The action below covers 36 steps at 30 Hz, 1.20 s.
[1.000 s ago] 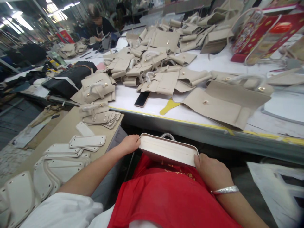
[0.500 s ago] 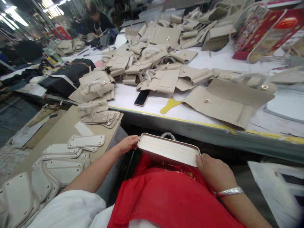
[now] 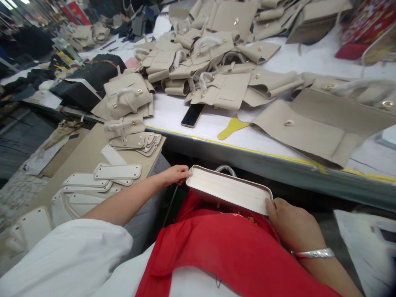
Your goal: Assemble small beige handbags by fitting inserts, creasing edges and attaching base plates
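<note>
A cream bag base panel with a rounded rim lies flat on my lap over my red apron, just below the table edge. My left hand grips its left end with curled fingers. My right hand, a silver bangle on the wrist, holds its right end. A clear-wrapped handle loop pokes out behind the panel.
The white table ahead carries many beige bag pieces, a large flat beige panel, a black phone and a yellow template. To my left a low board holds white base panels. Red gift bags stand far right.
The view has dipped and swung slightly left, so the table looks closer. Both hands stay on the ends of the cream panel; my left fingers have shifted a little along its end.
</note>
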Available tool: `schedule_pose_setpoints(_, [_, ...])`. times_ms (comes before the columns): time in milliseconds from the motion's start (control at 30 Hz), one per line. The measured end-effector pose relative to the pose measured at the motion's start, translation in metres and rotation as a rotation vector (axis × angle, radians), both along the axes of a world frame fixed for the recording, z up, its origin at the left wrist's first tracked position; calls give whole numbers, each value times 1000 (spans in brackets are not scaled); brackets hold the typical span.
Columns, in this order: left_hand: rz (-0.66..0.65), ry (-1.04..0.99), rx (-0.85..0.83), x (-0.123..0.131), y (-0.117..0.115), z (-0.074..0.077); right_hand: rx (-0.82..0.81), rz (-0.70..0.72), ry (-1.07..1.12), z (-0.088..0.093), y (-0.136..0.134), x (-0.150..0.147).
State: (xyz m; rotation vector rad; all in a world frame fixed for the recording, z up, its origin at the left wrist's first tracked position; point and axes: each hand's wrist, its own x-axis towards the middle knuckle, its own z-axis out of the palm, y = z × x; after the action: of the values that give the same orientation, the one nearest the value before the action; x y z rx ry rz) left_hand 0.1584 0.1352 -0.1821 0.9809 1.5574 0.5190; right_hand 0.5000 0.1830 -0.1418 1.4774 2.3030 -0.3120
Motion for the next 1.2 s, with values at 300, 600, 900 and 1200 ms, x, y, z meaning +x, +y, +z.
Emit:
schedule_pose_setpoints(300, [-126,261,162,6,-5,13,79,-181,38,10,-12,-2])
schedule_pose_setpoints(600, [-599,689,954,126,-4,30,155,-220,73,0,-16,-4])
schedule_pose_setpoints(900, [-1019,729,938,168,15,16,-385,-586,752,-16,-8,19])
schedule_pose_setpoints(1200, [-1034,762,913,167,17,20,-956,-885,1250,-38,4,42])
